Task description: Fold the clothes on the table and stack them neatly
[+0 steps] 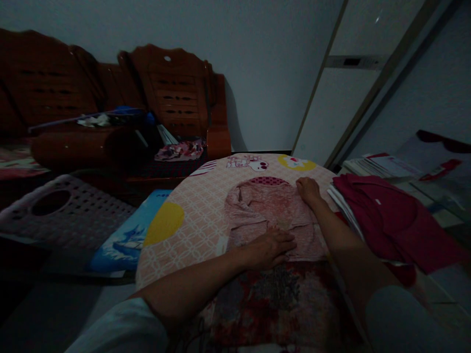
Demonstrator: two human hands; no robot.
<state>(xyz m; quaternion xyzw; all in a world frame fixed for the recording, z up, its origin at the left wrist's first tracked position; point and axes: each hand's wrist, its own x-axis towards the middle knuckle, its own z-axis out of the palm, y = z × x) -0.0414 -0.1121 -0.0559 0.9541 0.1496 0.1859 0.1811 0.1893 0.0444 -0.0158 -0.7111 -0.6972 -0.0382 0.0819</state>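
Note:
A pink long-sleeved garment (pixel 279 208) lies on a round table with a patterned cloth (pixel 198 211), its sleeves folded inward. My left hand (pixel 270 247) rests flat on the garment's lower part, fingers spread and pointing right. At the garment's upper right edge is my right hand (pixel 308 190), its fingers curled down against the fabric; whether they pinch it is too small to tell. Under and nearer than the pink garment lies a dark red and grey patterned cloth (pixel 275 304).
Folded dark red clothes (pixel 386 211) are stacked at the table's right, near papers (pixel 386 164). To the left are a pink woven basket (pixel 73 211), a blue bag (pixel 128 240) and wooden chairs (pixel 176 93) holding clothes. A white cabinet-like unit (pixel 342 88) stands behind.

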